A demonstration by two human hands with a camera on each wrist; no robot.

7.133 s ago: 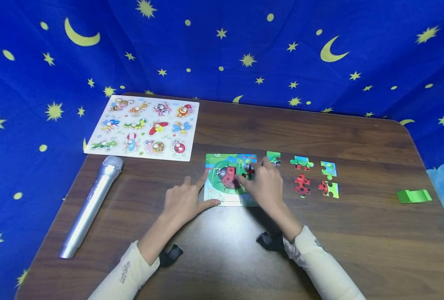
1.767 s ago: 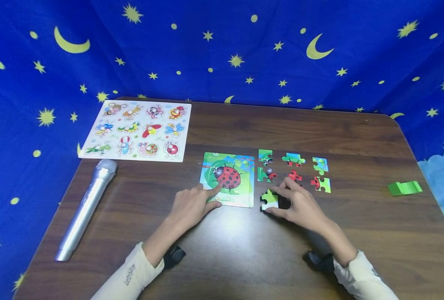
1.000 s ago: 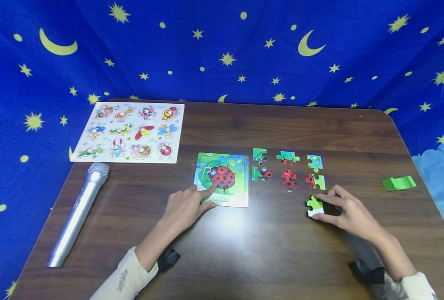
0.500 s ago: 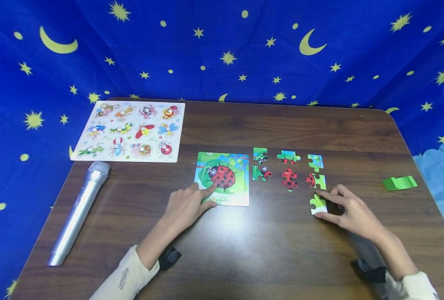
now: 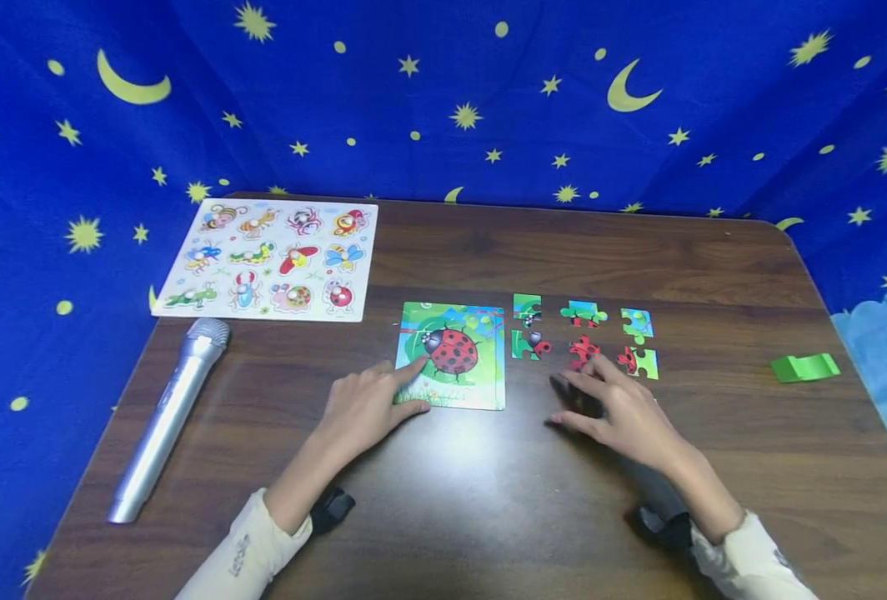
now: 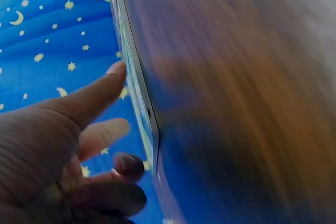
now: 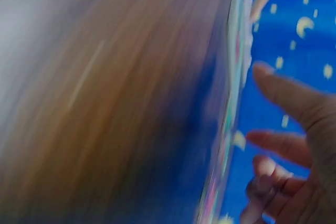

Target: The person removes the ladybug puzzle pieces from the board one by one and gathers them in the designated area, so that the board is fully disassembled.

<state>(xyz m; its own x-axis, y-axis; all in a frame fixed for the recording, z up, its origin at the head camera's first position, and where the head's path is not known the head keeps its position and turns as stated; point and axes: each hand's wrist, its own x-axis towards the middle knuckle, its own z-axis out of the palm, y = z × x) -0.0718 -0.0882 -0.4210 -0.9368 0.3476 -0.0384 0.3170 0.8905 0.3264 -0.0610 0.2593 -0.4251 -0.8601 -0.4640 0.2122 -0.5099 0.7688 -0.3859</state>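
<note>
A square ladybug puzzle board (image 5: pixel 464 393) lies flat near the table's middle. My left hand (image 5: pixel 359 410) rests at its lower left, the index fingertip on the picture and the thumb by the near edge. In the left wrist view, that hand (image 6: pixel 58 135) is beside the board's thin edge (image 6: pixel 140 85). To the right, loose jigsaw pieces lie in two rows, among them a green corner piece (image 5: pixel 526 307) and a red spotted piece (image 5: pixel 583 348). My right hand (image 5: pixel 631 421) hovers just below them, thumb and fingers apart, holding nothing; the right wrist view shows this hand (image 7: pixel 299 145) too.
A white insect peg puzzle (image 5: pixel 263 258) sits at the back left of the table (image 5: pixel 473 533). In front of it lies a silver microphone (image 5: pixel 169 425). A green block (image 5: pixel 805 367) stands near the right edge. A blue starry cloth (image 5: pixel 443 100) hangs behind.
My right hand carried a green-and-white piece to the right, set it below the right column and let go. It has since moved left, and the piece is hidden behind it. My left hand stayed put.
</note>
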